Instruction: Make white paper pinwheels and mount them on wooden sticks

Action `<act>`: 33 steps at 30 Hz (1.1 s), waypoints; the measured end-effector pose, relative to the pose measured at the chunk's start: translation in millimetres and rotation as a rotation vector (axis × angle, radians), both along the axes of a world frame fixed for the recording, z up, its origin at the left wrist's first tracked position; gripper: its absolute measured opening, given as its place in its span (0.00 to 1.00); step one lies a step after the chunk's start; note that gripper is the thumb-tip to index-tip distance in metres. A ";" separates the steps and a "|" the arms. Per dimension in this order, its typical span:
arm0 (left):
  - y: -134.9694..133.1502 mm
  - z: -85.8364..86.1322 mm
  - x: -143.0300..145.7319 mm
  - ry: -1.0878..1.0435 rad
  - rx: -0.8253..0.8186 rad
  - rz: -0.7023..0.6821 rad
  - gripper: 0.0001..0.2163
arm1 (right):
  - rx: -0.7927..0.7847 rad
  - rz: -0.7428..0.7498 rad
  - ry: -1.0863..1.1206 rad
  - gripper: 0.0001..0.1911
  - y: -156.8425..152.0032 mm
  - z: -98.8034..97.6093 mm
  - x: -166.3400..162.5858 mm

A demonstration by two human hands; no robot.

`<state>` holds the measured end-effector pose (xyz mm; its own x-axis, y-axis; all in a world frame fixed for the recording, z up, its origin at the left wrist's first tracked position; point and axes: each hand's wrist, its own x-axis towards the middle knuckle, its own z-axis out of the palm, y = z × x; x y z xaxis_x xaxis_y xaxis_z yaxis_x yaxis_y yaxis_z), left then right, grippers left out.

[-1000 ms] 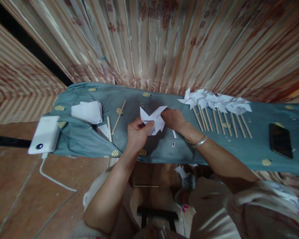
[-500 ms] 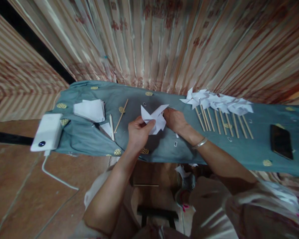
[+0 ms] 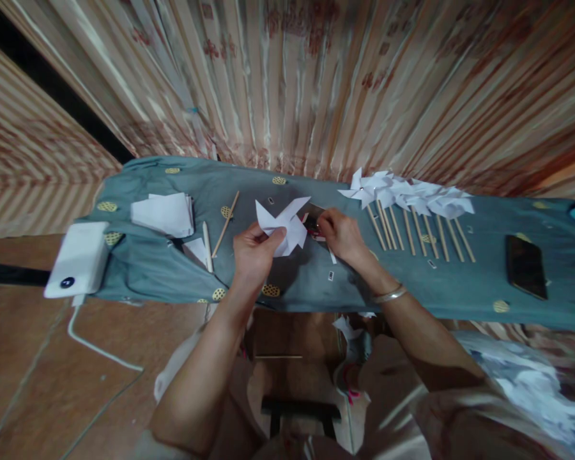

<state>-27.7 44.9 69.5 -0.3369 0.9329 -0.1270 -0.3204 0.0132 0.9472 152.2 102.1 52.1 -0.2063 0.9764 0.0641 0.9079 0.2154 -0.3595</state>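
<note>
My left hand (image 3: 252,254) pinches a white paper pinwheel head (image 3: 282,225) and holds it just above the teal cloth (image 3: 412,291). My right hand (image 3: 341,234), with a metal bangle on the wrist, sits just right of the pinwheel, fingers curled at a small dark and red object (image 3: 312,223) on the cloth. What those fingers grip is too small to make out.
A row of finished paper pinwheels on wooden sticks (image 3: 412,207) lies to the right. A black phone (image 3: 526,257) lies further right. A stack of white paper squares (image 3: 163,214), loose sticks (image 3: 226,223) and a white power bank (image 3: 76,259) with a cable lie left. Curtains hang behind.
My right hand has drawn away from the pinwheel, a little to the right, uncovering a small dark and red object. My left hand keeps its hold on the pinwheel.
</note>
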 end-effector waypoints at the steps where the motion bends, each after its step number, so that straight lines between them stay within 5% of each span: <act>1: 0.0 -0.5 1.0 -0.005 -0.003 -0.003 0.11 | 0.000 -0.020 0.045 0.13 -6.1 -1.1 3.5; 5: -0.6 -2.1 6.0 -0.023 -0.015 -0.036 0.11 | -0.020 -0.019 0.098 0.11 -38.9 -13.0 18.2; 12: -4.1 -4.4 21.3 0.054 -0.039 -0.084 0.09 | -0.057 0.149 -0.237 0.13 -81.8 -26.0 22.3; 18: -4.5 -4.4 34.3 0.104 -0.065 -0.142 0.12 | -0.052 0.180 -0.399 0.15 -88.0 -19.5 12.1; 33: -2.6 -0.7 53.3 0.126 -0.092 -0.105 0.09 | -0.095 0.091 -0.192 0.14 -84.5 -19.4 11.1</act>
